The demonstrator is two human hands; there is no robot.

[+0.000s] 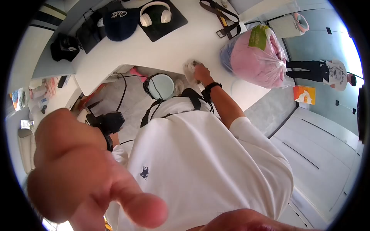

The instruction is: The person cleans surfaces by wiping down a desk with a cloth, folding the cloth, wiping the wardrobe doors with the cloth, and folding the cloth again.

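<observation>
At the near edge of a white worktop (111,56), a person's right hand (202,73) grips what looks like a pale, crumpled cloth (189,71), bunched at its fingers and toward its left side; a bagged pink bundle (248,59) sits farther right. The cloth's longer axis runs roughly away from the body; loosely gathered, it has no clear pointing end. The left hand (77,165), well apart from it, is raised near the head, thumb out, its remaining fingers too foreshortened to tell whether open or closed.
</observation>
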